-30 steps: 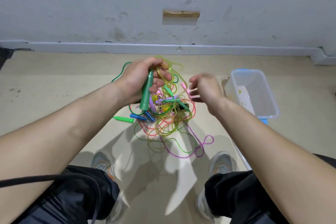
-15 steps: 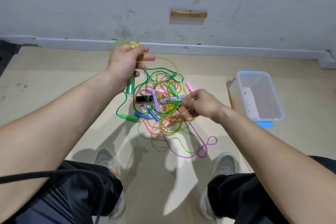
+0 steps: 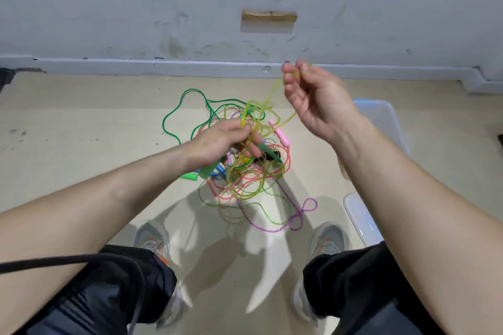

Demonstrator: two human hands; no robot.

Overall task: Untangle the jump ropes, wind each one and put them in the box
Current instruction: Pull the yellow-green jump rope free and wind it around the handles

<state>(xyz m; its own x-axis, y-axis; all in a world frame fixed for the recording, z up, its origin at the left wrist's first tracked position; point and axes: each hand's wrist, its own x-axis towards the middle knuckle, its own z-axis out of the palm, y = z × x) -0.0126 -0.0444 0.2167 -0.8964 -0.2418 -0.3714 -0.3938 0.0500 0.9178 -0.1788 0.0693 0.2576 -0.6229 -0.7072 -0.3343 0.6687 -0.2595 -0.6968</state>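
Scuffed grey wall; wooden block on it; grey shoes; black cable

The jump ropes lie on the floor, ahead of the shoes, with the wall behind. The box stands right of them, a lid before it.

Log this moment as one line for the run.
stage: untangling | right hand: pinches yellow rope, raised | left hand: grips yellow rope over tangle | box: partly hidden
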